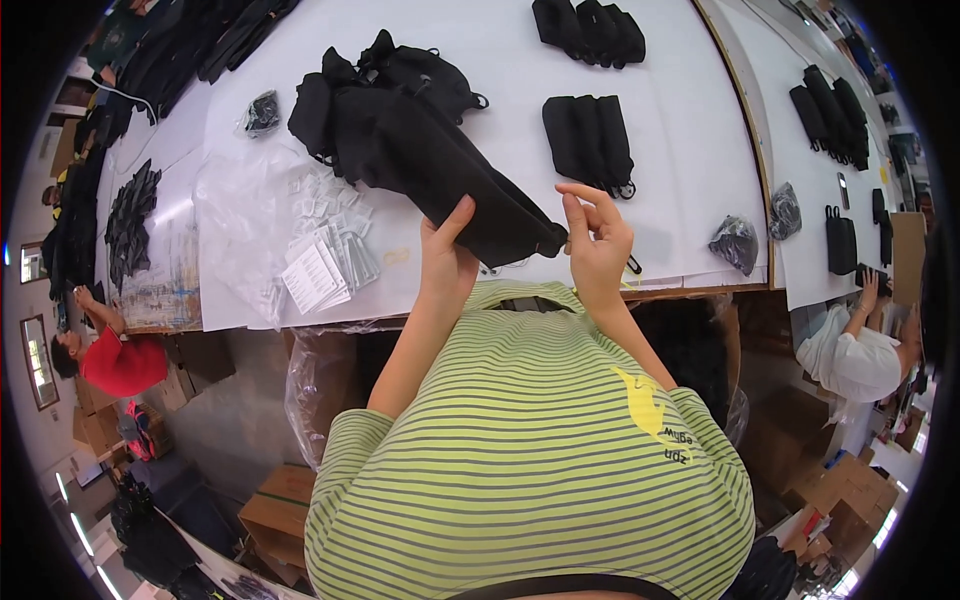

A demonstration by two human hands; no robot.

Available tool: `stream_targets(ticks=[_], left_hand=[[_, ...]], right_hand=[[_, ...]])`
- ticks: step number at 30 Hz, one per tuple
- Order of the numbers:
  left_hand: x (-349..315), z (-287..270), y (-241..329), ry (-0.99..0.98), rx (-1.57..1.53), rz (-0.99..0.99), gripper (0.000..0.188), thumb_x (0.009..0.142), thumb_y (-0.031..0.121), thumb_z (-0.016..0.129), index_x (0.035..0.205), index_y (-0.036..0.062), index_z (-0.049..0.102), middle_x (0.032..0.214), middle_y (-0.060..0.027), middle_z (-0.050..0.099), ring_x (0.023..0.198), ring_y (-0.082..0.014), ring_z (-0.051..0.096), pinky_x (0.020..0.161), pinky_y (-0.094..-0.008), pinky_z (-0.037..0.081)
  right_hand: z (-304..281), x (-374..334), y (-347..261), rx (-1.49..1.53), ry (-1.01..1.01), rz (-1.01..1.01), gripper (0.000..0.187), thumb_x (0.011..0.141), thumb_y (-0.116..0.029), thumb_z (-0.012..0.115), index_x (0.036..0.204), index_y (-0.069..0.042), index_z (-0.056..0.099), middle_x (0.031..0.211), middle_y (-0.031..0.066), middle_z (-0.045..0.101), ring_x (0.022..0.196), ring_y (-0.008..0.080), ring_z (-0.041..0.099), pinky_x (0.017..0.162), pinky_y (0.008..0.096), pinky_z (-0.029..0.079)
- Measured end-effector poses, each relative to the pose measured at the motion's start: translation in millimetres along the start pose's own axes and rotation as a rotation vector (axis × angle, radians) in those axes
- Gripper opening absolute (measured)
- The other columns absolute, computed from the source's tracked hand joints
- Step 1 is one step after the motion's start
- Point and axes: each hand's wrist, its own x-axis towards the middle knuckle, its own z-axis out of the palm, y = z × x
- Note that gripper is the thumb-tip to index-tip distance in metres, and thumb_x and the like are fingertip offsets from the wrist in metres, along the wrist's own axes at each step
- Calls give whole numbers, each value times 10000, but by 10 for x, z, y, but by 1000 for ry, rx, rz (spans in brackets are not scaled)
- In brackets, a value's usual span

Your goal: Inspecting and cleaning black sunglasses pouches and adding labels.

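A long black fabric pouch (430, 150) stretches from the pile on the white table to a spot just before my chest. My left hand (447, 260) grips its near part from the left side, thumb on top. Beside the pouch's narrow near tip, my right hand (600, 245) is pinched, thumb against forefinger. Whatever lies in that pinch is too small to make out. Behind the held pouch, more black pouches with cord loops (425, 80) lie heaped. A small dark hook-shaped piece (633, 265) rests just right of my right hand.
Left of the pouch lie white tags (325, 270) and a clear plastic sheet (240, 220). Stacked black pouches (588, 145) sit to the right, near a bag of black parts (735, 243). A person in red (125, 355) works far left, another in white (855, 350) far right.
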Motion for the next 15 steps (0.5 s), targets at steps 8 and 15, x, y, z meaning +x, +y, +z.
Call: stream_targets(ticks=[8,15], left_hand=[[-5,-94,72,-98,83,-75,336,802,61,657,1110,-1,538,1057,-91,615,967,-187,598,876,-318,464],[-148,123,90,-281,366,-345,403,744,78,704,1093,-44,543,1001,-115,632,884,-187,629,817,-309,500]], right_hand=[[-227,97,215,204,-183,126,220,919,-162,532,1060,-29,637,946,7,591,649,15,472,545,166,346],[-32,460,-182,399,-217,-33,308,930,-173,526,1201,-31,566,884,15,625,635,51,529,533,178,391]])
